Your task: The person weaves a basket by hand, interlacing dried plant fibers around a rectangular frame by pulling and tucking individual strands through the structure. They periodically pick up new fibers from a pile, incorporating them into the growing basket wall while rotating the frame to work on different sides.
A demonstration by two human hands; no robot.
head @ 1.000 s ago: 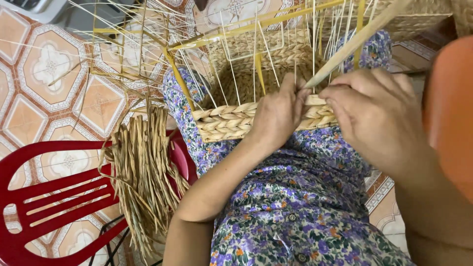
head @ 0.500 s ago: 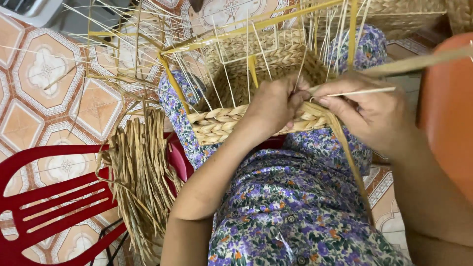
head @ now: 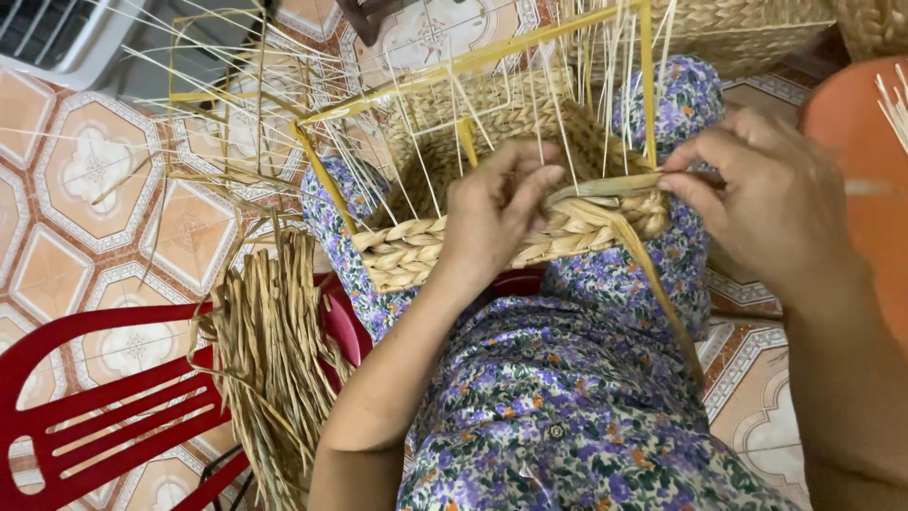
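Basket sits on the lap, rim toward the person, braided edge running L-R so both hands reach it. Left hand presses down on the braid, fingers curled, pinning it. Right hand pinches a flat strand, lying L-R along the rim, tail hanging down-right. Spare straw on red chair, near left elbow.
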